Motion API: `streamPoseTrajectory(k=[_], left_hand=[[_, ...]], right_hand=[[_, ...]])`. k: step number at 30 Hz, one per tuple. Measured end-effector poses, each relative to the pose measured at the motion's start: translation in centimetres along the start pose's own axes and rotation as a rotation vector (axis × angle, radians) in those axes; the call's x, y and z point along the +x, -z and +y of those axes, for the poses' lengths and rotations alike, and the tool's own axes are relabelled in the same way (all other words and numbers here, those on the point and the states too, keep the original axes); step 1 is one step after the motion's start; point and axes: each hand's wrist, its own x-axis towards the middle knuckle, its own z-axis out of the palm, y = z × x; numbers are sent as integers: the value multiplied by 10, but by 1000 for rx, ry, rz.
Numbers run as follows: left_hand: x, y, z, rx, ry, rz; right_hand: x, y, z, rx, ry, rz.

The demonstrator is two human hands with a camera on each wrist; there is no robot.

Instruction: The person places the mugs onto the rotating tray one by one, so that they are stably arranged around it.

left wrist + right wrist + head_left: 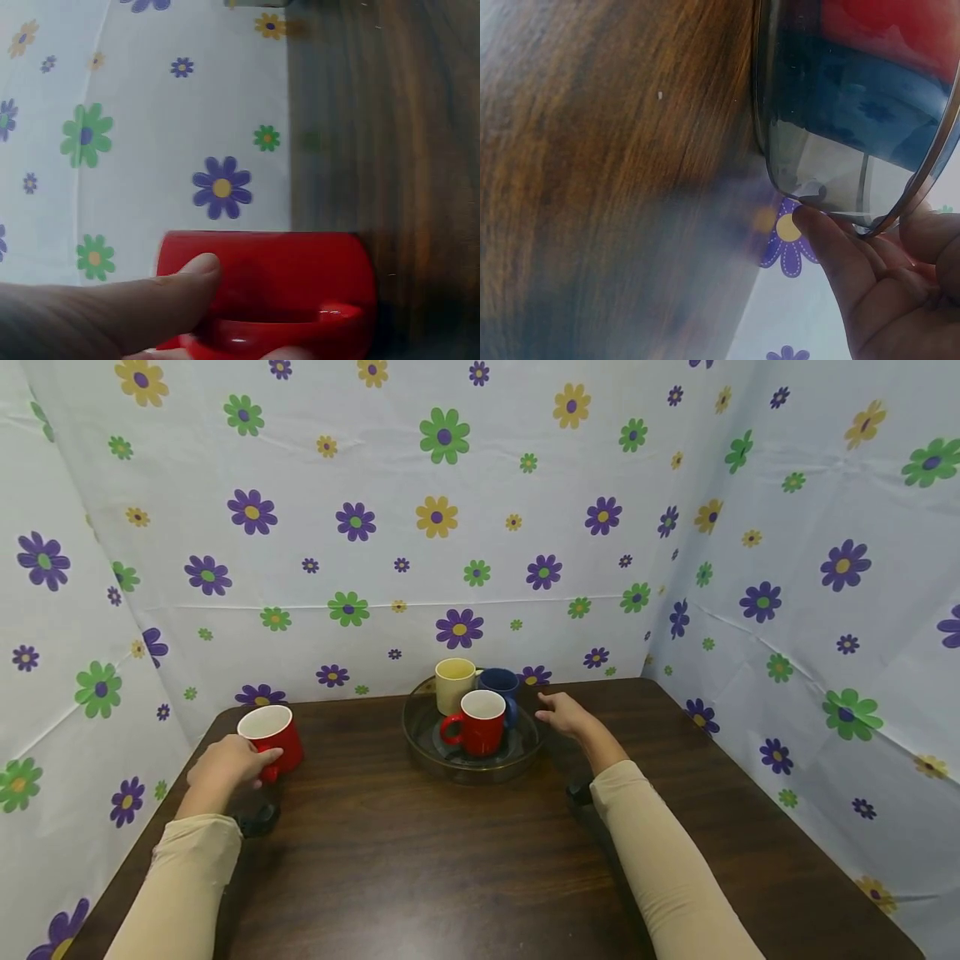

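At the table's far left, my left hand [225, 766] grips the handle of a red mug [288, 747] with a white inside. In the left wrist view the thumb [184, 289] lies by the handle, and the mug is partly cut off. My right hand [567, 713] holds the right side of a round clear glass dish [480, 771]. Close up in the right wrist view, its thumb [934, 232] is at the rim and a fingertip is low against the outer wall. Inside the dish stand another red mug [482, 727], a cream mug [452, 689] and a blue mug [498, 678].
The dark wooden table [420, 860] carries everything. A white cloth [315, 552] with printed flowers stands behind the table and along both sides, close to the mug at left and behind the dish.
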Motion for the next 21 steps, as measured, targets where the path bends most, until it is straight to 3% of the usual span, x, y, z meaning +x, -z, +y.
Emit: streamPoseTrajectory(k=[5, 9, 21], left_hand=[[3, -6, -3, -144, -37, -7], [4, -7, -4, -196, -46, -12], [3, -3, -7, -139, -23, 55]], right_hand=[[1, 0, 1, -5, 5, 0], [1, 0, 2, 6, -3, -4], [-1, 3, -4, -13, 15, -10]])
